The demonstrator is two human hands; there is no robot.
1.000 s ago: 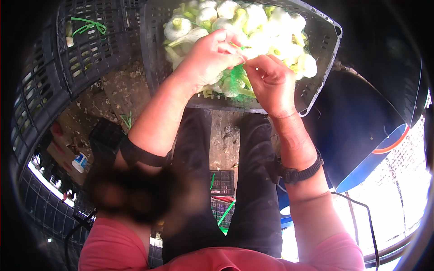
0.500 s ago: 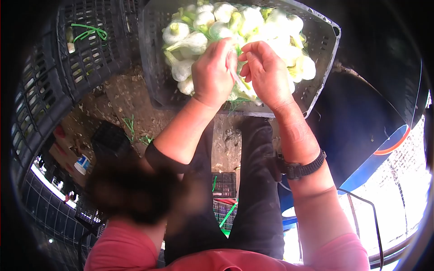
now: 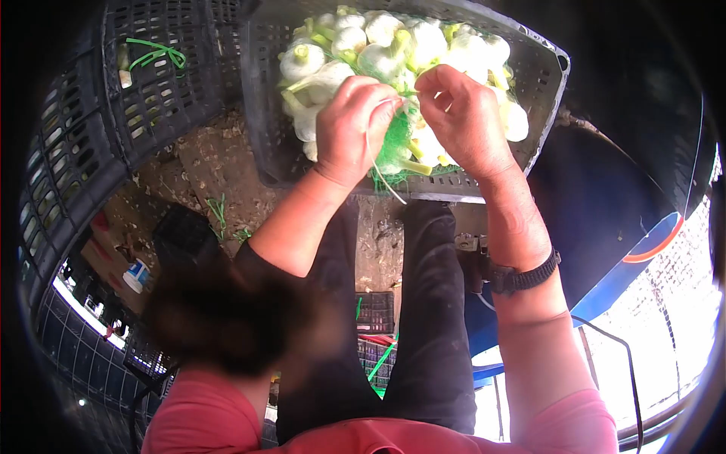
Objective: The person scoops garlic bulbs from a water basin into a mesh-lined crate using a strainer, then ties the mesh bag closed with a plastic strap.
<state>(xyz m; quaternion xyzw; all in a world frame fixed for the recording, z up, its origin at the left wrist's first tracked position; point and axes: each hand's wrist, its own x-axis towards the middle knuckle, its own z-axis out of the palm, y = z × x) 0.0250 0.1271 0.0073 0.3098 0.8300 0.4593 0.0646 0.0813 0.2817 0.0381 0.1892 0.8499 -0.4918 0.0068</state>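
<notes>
Over a black crate (image 3: pixel 261 113) of white bulbs (image 3: pixel 384 60) with pale green stems, my left hand (image 3: pixel 354 125) is closed in a pinch on a thin pale string (image 3: pixel 376 163), whose loose end hangs down toward the crate's near edge. Just to its right, my right hand (image 3: pixel 463 113) is pinched on a strand at the top of a green net (image 3: pixel 396 140). The net spreads over the bulbs below both hands. A short gap separates the fingertips, with a thin strand between them.
Black crates (image 3: pixel 113 144) stand at the left, one with green ties (image 3: pixel 155 54) on it. A blue container (image 3: pixel 590 219) with an orange rim is at the right. Smaller crates (image 3: pixel 374 312) lie low between my legs. A white and blue cup (image 3: pixel 137 275) sits lower left.
My hands have moved slightly apart from a second ago. The pale string now hangs below my left hand, and more of the green net shows than half a second ago.
</notes>
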